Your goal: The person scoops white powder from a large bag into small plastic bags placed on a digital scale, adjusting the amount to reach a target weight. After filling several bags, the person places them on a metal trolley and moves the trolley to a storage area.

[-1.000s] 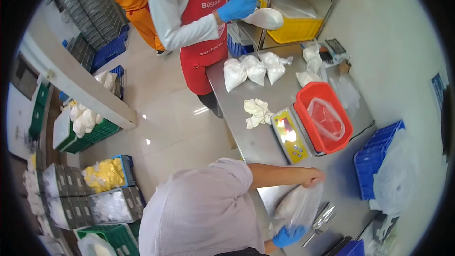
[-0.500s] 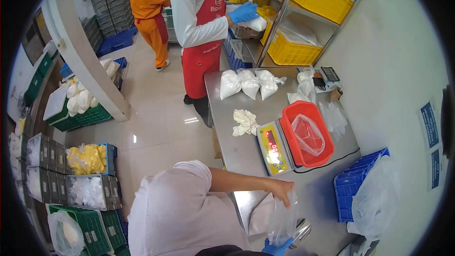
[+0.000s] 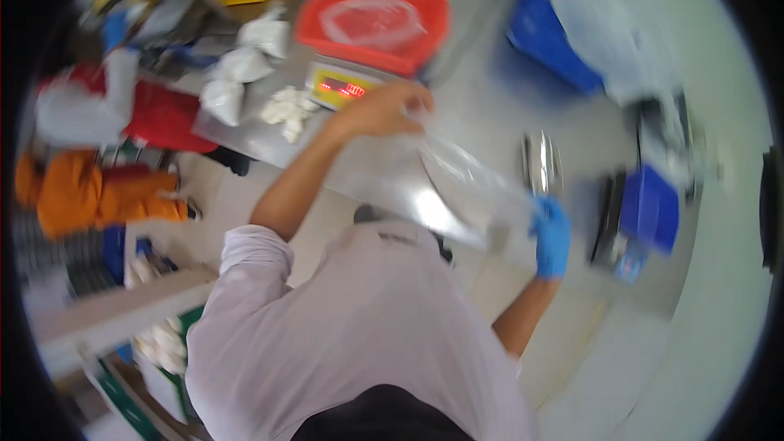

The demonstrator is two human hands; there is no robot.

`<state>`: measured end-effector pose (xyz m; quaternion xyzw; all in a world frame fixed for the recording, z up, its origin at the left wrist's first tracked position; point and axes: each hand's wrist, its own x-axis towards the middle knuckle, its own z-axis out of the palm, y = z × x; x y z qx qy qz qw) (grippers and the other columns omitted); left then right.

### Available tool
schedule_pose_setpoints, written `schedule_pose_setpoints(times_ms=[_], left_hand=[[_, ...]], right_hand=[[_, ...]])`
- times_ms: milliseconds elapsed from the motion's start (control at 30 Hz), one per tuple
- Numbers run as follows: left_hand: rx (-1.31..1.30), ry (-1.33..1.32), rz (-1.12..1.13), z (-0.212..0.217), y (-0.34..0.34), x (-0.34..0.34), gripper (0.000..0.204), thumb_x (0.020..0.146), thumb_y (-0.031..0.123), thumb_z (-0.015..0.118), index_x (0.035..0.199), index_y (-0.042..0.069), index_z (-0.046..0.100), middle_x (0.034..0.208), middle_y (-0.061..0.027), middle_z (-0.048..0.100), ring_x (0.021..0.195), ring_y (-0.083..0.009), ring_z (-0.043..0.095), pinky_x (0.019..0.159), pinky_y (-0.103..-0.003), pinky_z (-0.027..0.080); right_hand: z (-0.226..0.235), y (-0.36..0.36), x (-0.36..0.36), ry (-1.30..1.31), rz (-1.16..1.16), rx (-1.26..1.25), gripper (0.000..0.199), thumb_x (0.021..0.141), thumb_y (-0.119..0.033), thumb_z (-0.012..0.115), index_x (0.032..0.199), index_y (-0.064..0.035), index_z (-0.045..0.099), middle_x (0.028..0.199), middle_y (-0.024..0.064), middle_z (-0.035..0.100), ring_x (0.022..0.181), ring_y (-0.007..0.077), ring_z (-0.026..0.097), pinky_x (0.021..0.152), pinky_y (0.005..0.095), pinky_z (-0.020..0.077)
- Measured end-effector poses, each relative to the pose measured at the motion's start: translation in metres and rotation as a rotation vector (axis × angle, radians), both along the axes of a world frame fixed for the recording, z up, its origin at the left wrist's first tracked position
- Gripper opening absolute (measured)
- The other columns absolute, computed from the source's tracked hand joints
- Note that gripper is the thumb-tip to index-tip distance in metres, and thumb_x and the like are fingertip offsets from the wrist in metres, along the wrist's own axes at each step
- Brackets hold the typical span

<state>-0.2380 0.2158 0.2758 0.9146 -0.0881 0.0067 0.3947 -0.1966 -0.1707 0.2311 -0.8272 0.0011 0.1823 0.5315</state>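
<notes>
Your left hand (image 3: 384,110), bare, fingers pinch clear bag (image 3: 465,175) top; your right hand (image 3: 553,233), blue-gloved, fingers grip far end. Bag looks empty, stretched over bench (image 3: 490,106); filling undone. Scale (image 3: 339,86), red tub (image 3: 371,24) beyond left fingers.

Desk (image 3: 490,106) lies ahead of the person. Scale (image 3: 341,86) on the desk at upper left; tub (image 3: 374,26) sits on it, a bag inside. Tied bags (image 3: 237,73) left of the scale. Crate (image 3: 549,31) right of the tub. Plastic bag (image 3: 469,175) stretched between both hands, over the near edge. Tongs (image 3: 541,162) just right of the plastic bag.
</notes>
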Motion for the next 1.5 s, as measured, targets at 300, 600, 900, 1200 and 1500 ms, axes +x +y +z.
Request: schedule_pose_setpoints(times_ms=[300, 600, 900, 1200, 1500], left_hand=[[0.242, -0.206, -0.400, 0.017, -0.147, -0.023, 0.036, 0.076, 0.021, 0.075, 0.109, 0.009, 0.069, 0.137, -0.0141, 0.049, 0.131, -0.0334, 0.040, 0.108, -0.044, 0.033], [0.049, -0.308, 0.235, 0.059, 0.005, -0.010, 0.014, 0.084, 0.012, 0.066, 0.095, 0.003, 0.069, 0.096, -0.0118, 0.069, 0.092, -0.0271, 0.065, 0.083, -0.036, 0.051], [0.956, -0.368, -0.053, 0.003, 0.176, 0.108, 0.054, 0.077, 0.016, 0.068, 0.128, 0.016, 0.050, 0.130, -0.0116, 0.051, 0.114, -0.0330, 0.056, 0.089, -0.042, 0.050], [0.834, -0.088, -0.184, 0.009, 0.185, 0.119, 0.078, 0.070, 0.012, 0.077, 0.139, 0.010, 0.040, 0.134, -0.0171, 0.049, 0.125, -0.0356, 0.047, 0.100, -0.045, 0.043], [-0.079, -0.255, -0.504, 0.117, -0.002, -0.031, 0.030, 0.079, 0.018, 0.072, 0.103, 0.002, 0.066, 0.108, -0.0096, 0.065, 0.099, -0.0247, 0.062, 0.084, -0.034, 0.048]], right_hand=[[0.018, 0.013, -0.013, -0.024, -0.001, 0.205, 0.032, 0.080, -0.005, 0.054, 0.110, -0.0040, 0.067, 0.094, 0.0051, 0.063, 0.076, 0.0119, 0.056, 0.063, 0.0263, 0.0469], [-0.058, -0.027, -0.076, 0.038, -0.390, 0.467, 0.037, 0.089, -0.022, 0.059, 0.124, -0.0089, 0.061, 0.106, 0.0052, 0.057, 0.093, 0.0156, 0.055, 0.077, 0.0294, 0.0463], [-0.106, 0.014, -0.114, 0.169, -0.412, 0.308, 0.036, 0.088, -0.032, 0.063, 0.117, -0.0108, 0.065, 0.096, 0.0031, 0.059, 0.084, 0.0134, 0.057, 0.072, 0.0271, 0.0457], [-0.094, 0.068, -0.151, 0.045, -0.674, 0.290, 0.033, 0.090, -0.026, 0.060, 0.117, -0.0076, 0.064, 0.096, 0.0037, 0.060, 0.082, 0.0125, 0.058, 0.069, 0.0251, 0.0459], [-0.152, 0.052, -0.170, 0.073, -0.914, 0.200, 0.037, 0.085, -0.014, 0.058, 0.121, -0.0051, 0.061, 0.094, 0.0069, 0.062, 0.076, 0.0149, 0.062, 0.063, 0.0281, 0.0488]])
